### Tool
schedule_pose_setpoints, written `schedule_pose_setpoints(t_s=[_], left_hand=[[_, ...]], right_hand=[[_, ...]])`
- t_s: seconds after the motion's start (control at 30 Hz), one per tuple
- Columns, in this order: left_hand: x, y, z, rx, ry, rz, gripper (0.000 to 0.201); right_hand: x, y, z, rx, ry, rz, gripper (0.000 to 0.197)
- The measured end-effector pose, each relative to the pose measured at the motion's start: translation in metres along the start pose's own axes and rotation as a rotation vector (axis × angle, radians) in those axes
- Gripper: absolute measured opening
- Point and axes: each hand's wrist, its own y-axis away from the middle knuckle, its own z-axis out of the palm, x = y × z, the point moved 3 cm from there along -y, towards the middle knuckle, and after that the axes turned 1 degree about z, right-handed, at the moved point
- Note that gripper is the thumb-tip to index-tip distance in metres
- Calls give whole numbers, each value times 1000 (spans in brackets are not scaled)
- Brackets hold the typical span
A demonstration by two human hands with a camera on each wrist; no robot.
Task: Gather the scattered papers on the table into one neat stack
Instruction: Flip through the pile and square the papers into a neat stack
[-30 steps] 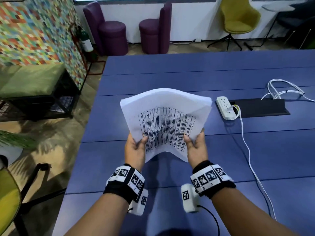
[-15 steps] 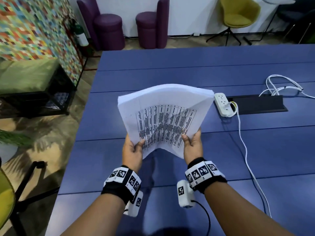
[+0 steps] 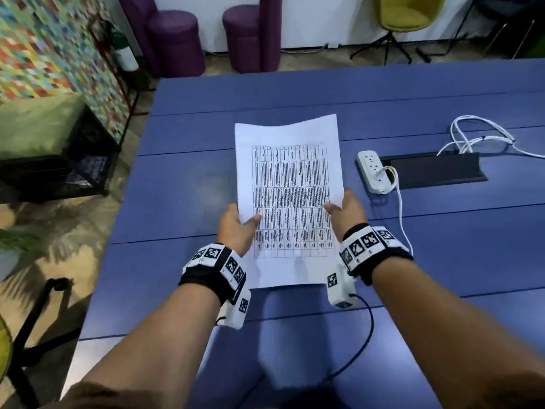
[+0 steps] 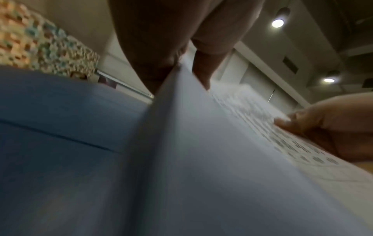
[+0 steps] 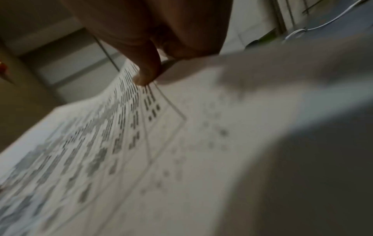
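The papers (image 3: 287, 199) were held above the tabletop (image 3: 182, 184), pinched at nine o'clock by the left hand (image 3: 237, 228) and at three o'clock by the right hand (image 3: 346, 214), thumbs on top.

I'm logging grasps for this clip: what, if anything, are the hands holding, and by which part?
Both hold the stack of papers: left hand pinches its left edge, right hand its right edge.

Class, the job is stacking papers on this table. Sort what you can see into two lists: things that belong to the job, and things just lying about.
Belongs to the job:
papers, gripped on either side
left hand
right hand
table

Just lying about:
power strip
white cables
purple stools
yellow chair
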Motion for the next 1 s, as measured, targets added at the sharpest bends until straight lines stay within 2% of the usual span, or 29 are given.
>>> schedule_pose_setpoints(t_s=[0.17,0.37,0.63,0.83,1.0], left_hand=[[-33,-1,51,-135,-53,-183,29],[-65,9,89,-211,-151,-261,28],[-72,17,99,-245,-381,-220,29],[-67,20,98,-190,-482,-175,22],[-67,22,95,-165,-515,-155,27]], right_hand=[[52,-16,-20,-89,212,181,41],[92,-27,-25,-144,315,264,39],[116,-33,-29,-171,411,306,39],[119,-34,-28,-127,443,294,48],[124,-33,-31,-112,466,273,50]])
